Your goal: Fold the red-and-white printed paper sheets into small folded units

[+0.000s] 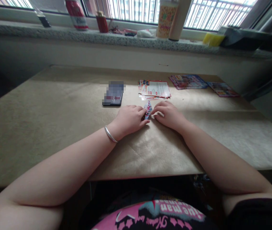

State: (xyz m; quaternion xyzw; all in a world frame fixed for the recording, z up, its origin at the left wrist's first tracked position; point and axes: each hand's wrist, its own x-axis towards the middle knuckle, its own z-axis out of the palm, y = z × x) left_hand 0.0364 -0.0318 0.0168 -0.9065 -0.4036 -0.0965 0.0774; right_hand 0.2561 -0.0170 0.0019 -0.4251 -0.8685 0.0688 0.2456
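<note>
A small folded piece of printed paper, bluish with red marks, stands between my hands at the middle of the table. My left hand, with a silver bangle at the wrist, is closed on its left side, thumb at the bottom. On the other side my right hand has its fingers bent and apart, the fingertips close by the paper's right edge. Whether those fingertips touch the paper I cannot tell. Just beyond lies a stack of printed cards, white and red.
A phone lies left of the cards. Colourful printed sheets and another small pile are at the back right. A can, a red container, a patterned cup and a yellow sponge-like block line the windowsill.
</note>
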